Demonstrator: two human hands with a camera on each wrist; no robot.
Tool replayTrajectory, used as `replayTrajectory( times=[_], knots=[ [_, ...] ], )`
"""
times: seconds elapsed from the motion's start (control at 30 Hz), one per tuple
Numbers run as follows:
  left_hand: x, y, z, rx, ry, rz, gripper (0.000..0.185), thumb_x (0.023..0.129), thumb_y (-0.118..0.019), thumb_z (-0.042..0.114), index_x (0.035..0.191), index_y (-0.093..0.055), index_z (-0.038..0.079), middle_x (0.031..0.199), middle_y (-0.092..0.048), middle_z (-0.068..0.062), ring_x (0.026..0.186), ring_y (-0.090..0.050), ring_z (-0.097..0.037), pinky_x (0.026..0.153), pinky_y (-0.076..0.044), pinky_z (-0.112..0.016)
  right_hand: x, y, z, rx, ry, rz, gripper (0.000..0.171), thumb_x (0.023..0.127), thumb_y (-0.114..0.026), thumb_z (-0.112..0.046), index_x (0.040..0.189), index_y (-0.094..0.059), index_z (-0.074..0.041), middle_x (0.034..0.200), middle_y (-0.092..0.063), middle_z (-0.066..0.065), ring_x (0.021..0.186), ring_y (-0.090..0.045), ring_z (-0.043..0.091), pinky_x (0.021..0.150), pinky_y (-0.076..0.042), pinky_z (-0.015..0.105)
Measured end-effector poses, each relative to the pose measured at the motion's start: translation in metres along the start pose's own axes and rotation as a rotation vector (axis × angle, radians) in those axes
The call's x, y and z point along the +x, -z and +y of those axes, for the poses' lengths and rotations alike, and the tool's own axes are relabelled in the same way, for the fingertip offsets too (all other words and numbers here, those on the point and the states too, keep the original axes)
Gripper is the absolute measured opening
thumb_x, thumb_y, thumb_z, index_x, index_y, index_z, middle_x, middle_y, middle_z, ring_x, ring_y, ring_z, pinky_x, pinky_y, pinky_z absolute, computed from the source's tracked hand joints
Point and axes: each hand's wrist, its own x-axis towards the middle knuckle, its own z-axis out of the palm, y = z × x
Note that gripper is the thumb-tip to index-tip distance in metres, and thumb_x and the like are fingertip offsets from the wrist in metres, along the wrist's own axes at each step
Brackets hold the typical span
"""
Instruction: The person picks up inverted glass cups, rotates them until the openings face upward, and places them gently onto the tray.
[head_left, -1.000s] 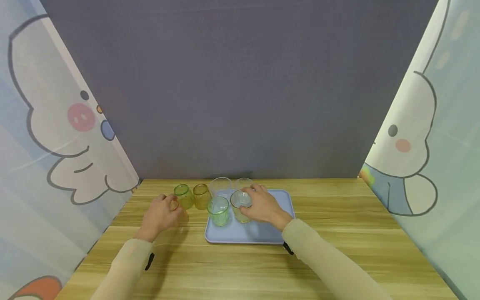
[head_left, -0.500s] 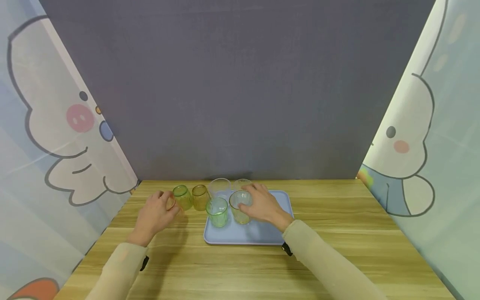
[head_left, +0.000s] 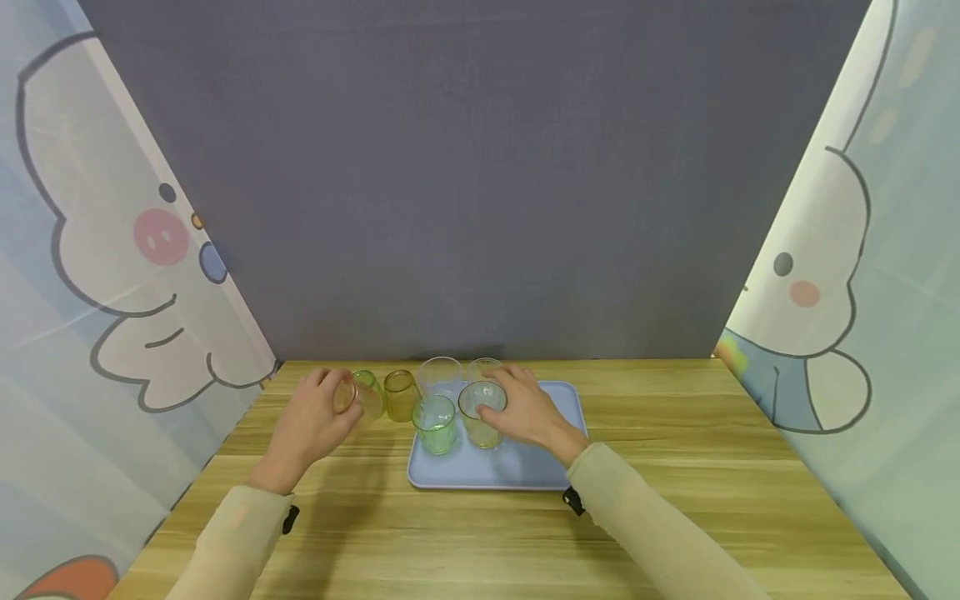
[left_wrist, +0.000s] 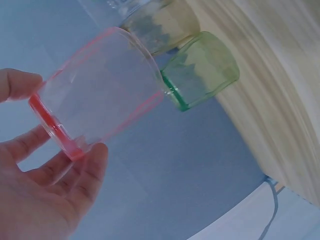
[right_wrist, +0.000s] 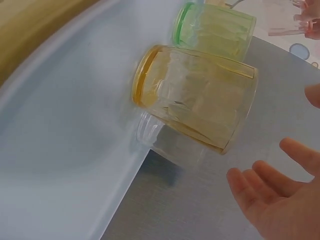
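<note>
Reading left to right, we label:

Left hand (head_left: 311, 423): our fingers (left_wrist: 85, 170) curl round the base of the pink glass (left_wrist: 100, 100), thumb on one side; it is lifted off the worktop (head_left: 375, 533) and tipped on its side.

Pink glass, handling: we judge it light, rigid, smooth and breakable. The thick base gives the surest hold, since the thin rim would slip.

Green glass (head_left: 369, 392) and amber glass (head_left: 400, 393): these stand on the worktop just beside the held glass, leaving little room on that side.

Blue tray (head_left: 517, 467): its raised rim is an edge to clear. On it stand a green tumbler (head_left: 434, 423), a yellow tumbler (right_wrist: 197, 95) and two clear ones (head_left: 441, 372) behind, close together.

Right hand (head_left: 525, 412): our fingers are spread and relaxed beside the yellow tumbler, gripping nothing; whether they touch it we cannot tell.

Open room: the tray's near right part and the worktop in front.
</note>
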Motion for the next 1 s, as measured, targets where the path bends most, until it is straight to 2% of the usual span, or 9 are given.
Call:
replayTrajectory(
  times=[0.27,0.4,0.5,0.63,0.8,1.0],
  knots=[
    [0.000,0.006,0.002,-0.036,-0.080,0.097,0.031,0.085,-0.070,0.012,0.114,-0.064,0.001,0.119,-0.059,-0.021,0.110,-0.055,-0.045,0.086,-0.046,-0.061,-0.003,0.003,-0.001,0.084,0.052,0.046,0.059,0.090,-0.068,-0.037,0.144,-0.056,-0.014,0.143,-0.052,0.008,0.136,-0.044,0.030,0.107,-0.042,0.055],
    [0.000,0.007,0.005,-0.052,-0.109,0.136,0.032,0.084,-0.072,0.012,0.113,-0.064,0.001,0.114,-0.060,-0.020,0.101,-0.056,-0.042,0.082,-0.046,-0.059,-0.004,0.004,-0.001,0.112,0.082,0.059,0.059,0.091,-0.067,-0.036,0.144,-0.056,-0.013,0.143,-0.052,0.007,0.136,-0.044,0.030,0.108,-0.041,0.054],
    [0.002,0.006,0.008,-0.065,-0.116,0.162,0.027,0.085,-0.071,0.011,0.109,-0.064,0.002,0.108,-0.060,-0.019,0.089,-0.056,-0.035,0.076,-0.046,-0.052,-0.005,0.005,-0.002,0.129,0.101,0.073,0.060,0.091,-0.068,-0.036,0.144,-0.056,-0.011,0.142,-0.052,0.007,0.136,-0.045,0.030,0.108,-0.041,0.054],
    [0.007,0.002,0.014,-0.101,-0.102,0.167,0.024,0.087,-0.070,0.011,0.108,-0.062,0.004,0.106,-0.059,-0.016,0.079,-0.053,-0.026,0.069,-0.045,-0.043,-0.007,0.006,-0.003,0.153,0.122,0.104,0.058,0.091,-0.068,-0.034,0.143,-0.056,-0.011,0.141,-0.052,0.007,0.135,-0.046,0.029,0.108,-0.041,0.054],
    [0.012,-0.001,0.019,-0.166,-0.080,0.158,0.026,0.087,-0.070,0.011,0.110,-0.060,0.003,0.106,-0.057,-0.015,0.079,-0.050,-0.023,0.068,-0.043,-0.038,-0.008,0.007,-0.005,0.182,0.129,0.113,0.059,0.091,-0.067,-0.032,0.144,-0.056,-0.010,0.142,-0.051,0.007,0.135,-0.045,0.029,0.108,-0.041,0.053],
    [0.012,-0.001,0.022,-0.272,-0.070,0.139,0.029,0.090,-0.071,0.010,0.116,-0.060,0.003,0.108,-0.056,-0.011,0.091,-0.051,-0.020,0.068,-0.050,-0.034,-0.009,0.007,-0.007,0.201,0.132,0.122,0.058,0.091,-0.069,-0.031,0.144,-0.056,-0.011,0.142,-0.051,0.007,0.134,-0.046,0.028,0.107,-0.042,0.052]
  ],
)
